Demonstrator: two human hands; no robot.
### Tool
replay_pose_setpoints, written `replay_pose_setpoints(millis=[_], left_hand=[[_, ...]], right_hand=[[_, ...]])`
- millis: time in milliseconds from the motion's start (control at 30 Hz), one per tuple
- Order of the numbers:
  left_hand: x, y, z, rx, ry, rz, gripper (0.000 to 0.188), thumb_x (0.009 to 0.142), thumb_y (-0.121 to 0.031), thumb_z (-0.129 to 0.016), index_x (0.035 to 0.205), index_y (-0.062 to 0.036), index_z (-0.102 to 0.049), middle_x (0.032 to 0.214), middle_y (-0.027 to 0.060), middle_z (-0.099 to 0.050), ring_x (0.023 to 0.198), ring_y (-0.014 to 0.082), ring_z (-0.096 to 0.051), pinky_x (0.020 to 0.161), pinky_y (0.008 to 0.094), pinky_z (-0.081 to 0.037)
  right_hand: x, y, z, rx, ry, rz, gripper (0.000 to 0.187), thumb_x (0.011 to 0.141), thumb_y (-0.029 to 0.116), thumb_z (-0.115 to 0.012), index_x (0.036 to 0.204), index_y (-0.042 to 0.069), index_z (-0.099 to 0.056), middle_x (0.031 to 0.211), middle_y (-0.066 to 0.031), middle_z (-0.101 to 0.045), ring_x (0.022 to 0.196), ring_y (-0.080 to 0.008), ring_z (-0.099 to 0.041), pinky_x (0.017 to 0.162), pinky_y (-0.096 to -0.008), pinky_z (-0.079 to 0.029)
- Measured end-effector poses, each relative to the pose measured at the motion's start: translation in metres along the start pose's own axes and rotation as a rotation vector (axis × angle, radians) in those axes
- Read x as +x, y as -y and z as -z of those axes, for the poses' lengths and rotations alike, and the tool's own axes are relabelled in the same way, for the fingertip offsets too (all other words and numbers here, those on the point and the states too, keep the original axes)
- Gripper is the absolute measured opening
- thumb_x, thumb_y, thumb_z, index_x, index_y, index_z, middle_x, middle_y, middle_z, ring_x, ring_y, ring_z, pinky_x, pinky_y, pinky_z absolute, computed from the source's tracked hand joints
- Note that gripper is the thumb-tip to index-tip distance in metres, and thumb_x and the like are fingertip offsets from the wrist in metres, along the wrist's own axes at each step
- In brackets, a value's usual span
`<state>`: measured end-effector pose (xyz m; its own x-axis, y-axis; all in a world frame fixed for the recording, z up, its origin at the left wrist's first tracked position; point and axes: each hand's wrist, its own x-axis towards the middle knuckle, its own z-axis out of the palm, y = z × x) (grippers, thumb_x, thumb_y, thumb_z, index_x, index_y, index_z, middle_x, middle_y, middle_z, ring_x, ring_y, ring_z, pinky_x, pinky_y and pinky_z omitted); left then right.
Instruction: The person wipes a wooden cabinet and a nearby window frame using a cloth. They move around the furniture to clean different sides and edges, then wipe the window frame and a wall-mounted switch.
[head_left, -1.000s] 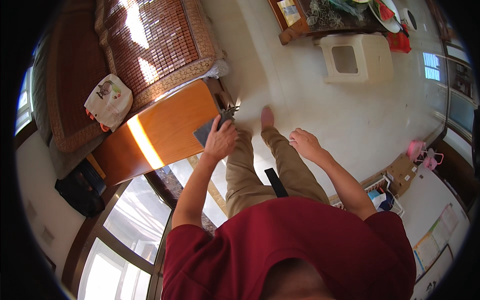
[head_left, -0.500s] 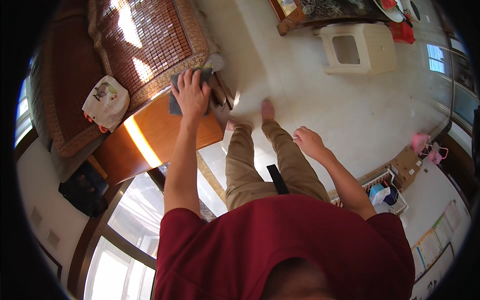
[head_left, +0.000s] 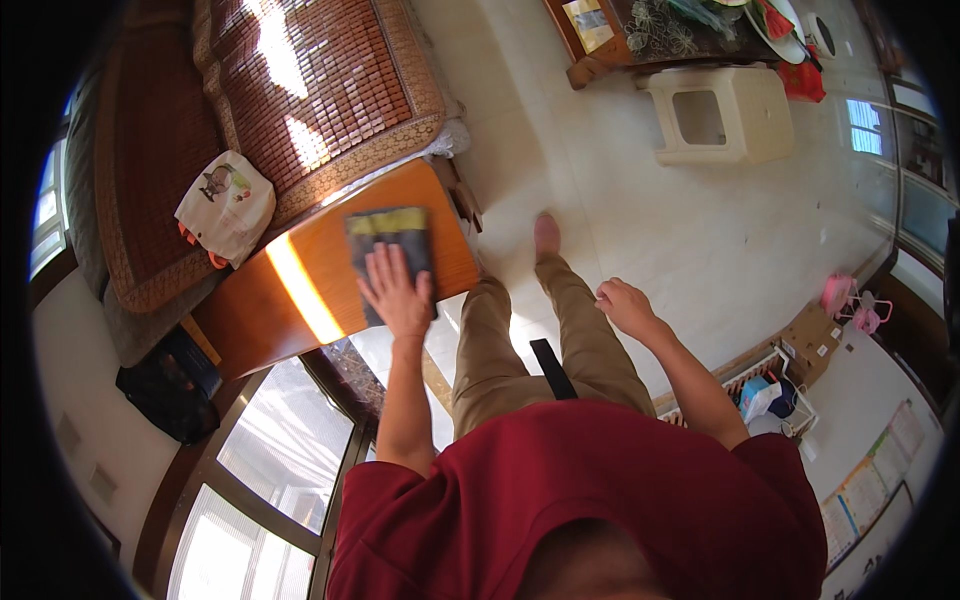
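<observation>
My left hand point(head_left: 398, 292) lies flat with fingers spread on a dark grey cloth point(head_left: 405, 240) that has a yellow-green band along its far edge. Beneath the cloth is the glossy orange-brown wooden surface point(head_left: 240, 315) at the end of the couch, with the cloth's near end close to its front edge. Over the floor to the right, my right hand point(head_left: 627, 306) hangs in the air. Its fingers are curled in, and nothing shows in them.
A couch with a beaded mat point(head_left: 340, 80) adjoins the wood, with a white drawstring bag point(head_left: 232, 208) on it. A cream plastic stool point(head_left: 752, 115) stands far right by a dark table. A black bag point(head_left: 170, 385) sits left; a cardboard box point(head_left: 812, 340) is at right.
My left hand has drawn the cloth from the far corner of the wood toward me, fingers now more spread. My right hand has barely moved. The whole view has shifted slightly.
</observation>
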<state>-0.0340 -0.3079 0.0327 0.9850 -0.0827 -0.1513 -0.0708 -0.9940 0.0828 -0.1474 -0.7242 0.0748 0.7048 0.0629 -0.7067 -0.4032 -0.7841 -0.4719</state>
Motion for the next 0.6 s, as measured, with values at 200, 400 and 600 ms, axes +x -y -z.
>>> replay_pose_setpoints(millis=[200,400,600], left_hand=[[0.074,0.1,0.018,-0.232,-0.118,0.541,0.07,0.109,-0.054,-0.038,0.166,-0.0134,-0.027,0.175,0.0081,-0.019,0.159,0.0343,-0.019,0.122,0.0611,-0.026],[0.073,0.064,0.005,-0.022,-0.166,0.223,0.068,0.108,-0.05,-0.042,0.165,-0.0138,-0.032,0.174,0.0092,-0.023,0.161,0.0326,-0.018,0.126,0.0617,-0.011],[0.02,0.046,0.019,-0.054,0.029,-0.138,0.069,0.106,-0.048,-0.046,0.164,-0.0131,-0.035,0.174,0.0095,-0.024,0.161,0.0314,-0.017,0.127,0.0589,-0.008]], right_hand=[[-0.017,0.017,-0.038,0.015,0.007,-0.035,0.013,0.094,0.019,-0.067,0.098,0.007,-0.067,0.102,-0.0143,-0.068,0.099,-0.0374,-0.066,0.086,-0.0473,-0.053],[-0.028,0.05,-0.088,0.044,-0.008,0.008,0.014,0.093,0.02,-0.067,0.098,0.007,-0.067,0.103,-0.0152,-0.068,0.098,-0.0379,-0.067,0.084,-0.0474,-0.054],[-0.034,0.102,-0.09,0.088,-0.022,-0.017,0.013,0.092,0.02,-0.067,0.099,0.008,-0.066,0.101,-0.014,-0.068,0.1,-0.0361,-0.065,0.085,-0.0469,-0.053]])
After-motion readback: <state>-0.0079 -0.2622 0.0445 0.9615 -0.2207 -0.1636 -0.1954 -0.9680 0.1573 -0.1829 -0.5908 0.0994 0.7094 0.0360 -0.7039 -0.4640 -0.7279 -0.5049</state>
